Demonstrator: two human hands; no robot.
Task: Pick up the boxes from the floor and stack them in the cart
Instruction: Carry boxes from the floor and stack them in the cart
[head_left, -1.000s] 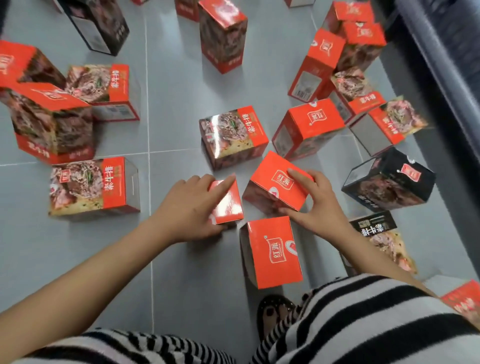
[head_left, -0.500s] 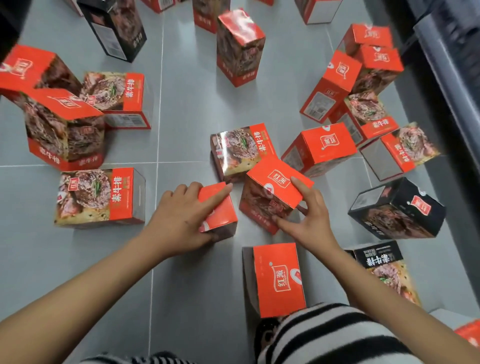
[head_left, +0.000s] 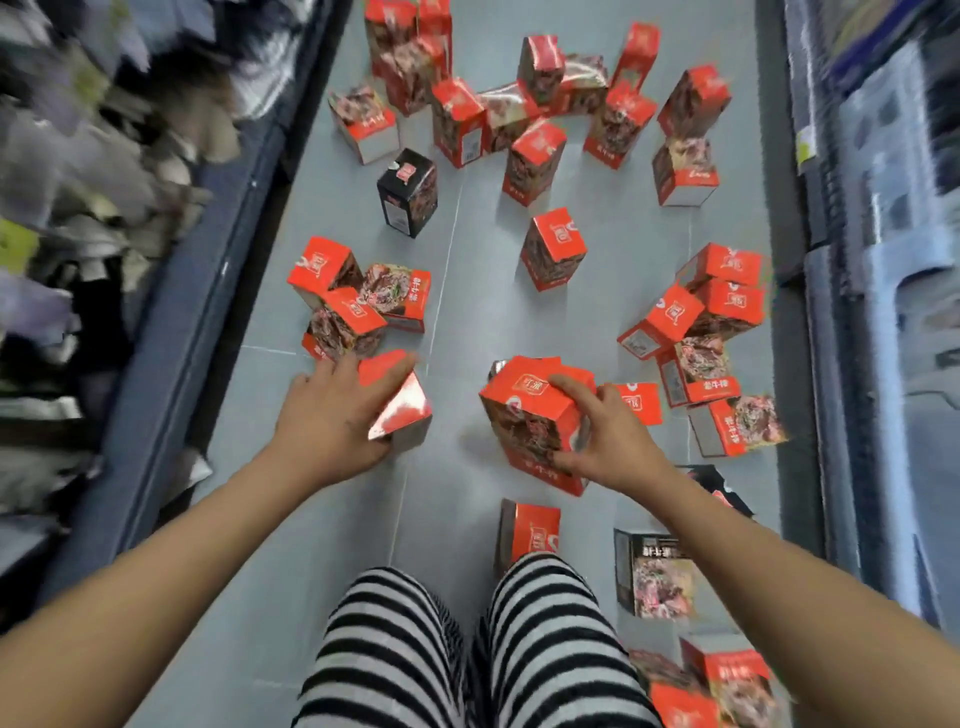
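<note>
My left hand (head_left: 332, 415) grips a small red box (head_left: 402, 408), fingers curled over its top, held above the grey floor. My right hand (head_left: 605, 436) holds a taller red box (head_left: 530, 415) with a meat picture on its side, thumb low on the front and fingers over the top edge. Both boxes are lifted off the tiles in front of my striped legs. Several more red boxes lie scattered on the floor, among them one (head_left: 530, 535) by my right knee and one standing (head_left: 553, 247) in the middle. No cart is visible.
A black box (head_left: 408, 192) stands ahead on the left, and another black box (head_left: 652, 571) lies by my right leg. Dark shelf bases run along the left (head_left: 171, 332) and the right (head_left: 795, 291) of the aisle. Blurred goods fill the left shelves.
Both hands have lifted their boxes off the floor, and the view has risen and tilted forward, showing the whole aisle and many more boxes ahead.
</note>
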